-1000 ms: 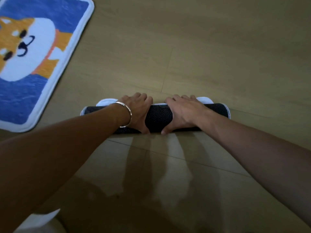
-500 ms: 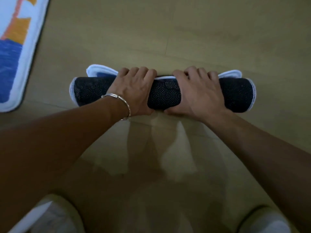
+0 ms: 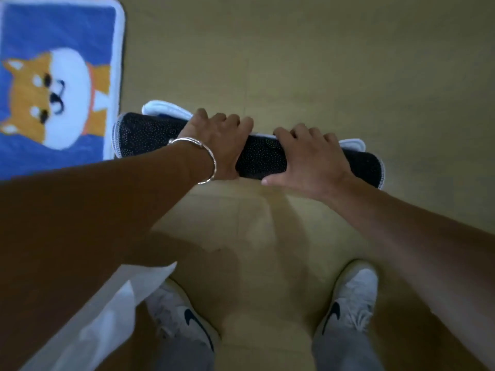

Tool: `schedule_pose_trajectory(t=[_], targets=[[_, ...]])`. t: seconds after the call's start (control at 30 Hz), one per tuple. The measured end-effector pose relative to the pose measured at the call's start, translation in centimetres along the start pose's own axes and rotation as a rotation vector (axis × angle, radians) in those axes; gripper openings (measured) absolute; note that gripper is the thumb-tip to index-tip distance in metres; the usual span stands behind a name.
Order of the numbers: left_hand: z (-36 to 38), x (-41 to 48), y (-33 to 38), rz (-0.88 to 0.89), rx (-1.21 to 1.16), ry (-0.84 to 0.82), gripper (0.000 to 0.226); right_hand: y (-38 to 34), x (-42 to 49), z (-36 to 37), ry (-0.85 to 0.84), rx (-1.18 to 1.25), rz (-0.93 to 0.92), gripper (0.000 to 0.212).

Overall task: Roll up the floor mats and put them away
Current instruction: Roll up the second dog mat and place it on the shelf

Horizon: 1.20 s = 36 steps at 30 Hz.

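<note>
Gripping the rolled floor mat [image 3: 263, 159], black dotted rubber backing outward, low over the tan wooden floor [image 3: 334, 62] just ahead of the white sneakers [image 3: 351, 298]. Left hand [image 3: 218, 141], silver bangle [image 3: 207, 162] at the wrist, wrapped round the roll left of centre, fingers over the far side. Right hand [image 3: 312, 158] wrapped round it right of centre, thumb on the near side. Cannot tell whether resting on the floor or just lifted.

Loose white-trimmed outer edge [image 3: 166, 109] sticking out along the far side, so probably a roll not quite closed. Tuck that edge under the fingers before lifting, and squeeze evenly with both hands to stop the coil springing open. Lift level, not by one end, to avoid telescoping. Mind the left end of the roll, just beside the flat blue mat [image 3: 53, 84] with the orange-and-white dog picture; lift clear rather than dragging across it. Carry to storage with the seam pinned, then come back for the blue mat, not yet rolled.
</note>
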<state>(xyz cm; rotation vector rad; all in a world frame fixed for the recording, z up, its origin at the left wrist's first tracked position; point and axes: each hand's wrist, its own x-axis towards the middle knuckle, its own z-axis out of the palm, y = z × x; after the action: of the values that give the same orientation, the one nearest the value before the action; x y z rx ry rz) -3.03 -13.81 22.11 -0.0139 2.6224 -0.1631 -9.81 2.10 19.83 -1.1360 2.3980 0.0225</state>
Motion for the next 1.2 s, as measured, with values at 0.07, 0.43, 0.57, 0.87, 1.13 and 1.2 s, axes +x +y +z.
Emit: schedule_pose_trajectory(t=[0.07,0.43,0.57,0.87,1.13,1.2], targets=[[-8.3,-0.6,-2.1,-0.007,0.019,0.058,0.065,0.6,-0.4,-8.2,0.069,-0.011,0.004,0.08],[-62.8,-13.4,-11.7,-0.096,0.265,0.5,0.081,1.6,-13.3,-63.1,0.549,-0.134,-0.005,0.085],[-79.3,-22.5,-11.0,-0.076,0.339,0.638,0.086,-0.2,-23.3,-78.8,0.714,-0.185,-0.002,0.088],[-96.0,-36.1,-4.6,-0.06,0.297,0.848,0.092,-3.6,-40.8,-94.2,0.989,-0.495,0.057,0.081],[-97.5,-38.3,0.4,-0.179,0.279,0.895,0.071,-2.2,-44.5,-93.8,1.127,-0.539,-0.019,0.077],[-97.8,-38.3,1.1,-0.213,0.26,0.928,0.067,-1.5,-44.9,-94.1,1.171,-0.507,-0.029,0.08]])
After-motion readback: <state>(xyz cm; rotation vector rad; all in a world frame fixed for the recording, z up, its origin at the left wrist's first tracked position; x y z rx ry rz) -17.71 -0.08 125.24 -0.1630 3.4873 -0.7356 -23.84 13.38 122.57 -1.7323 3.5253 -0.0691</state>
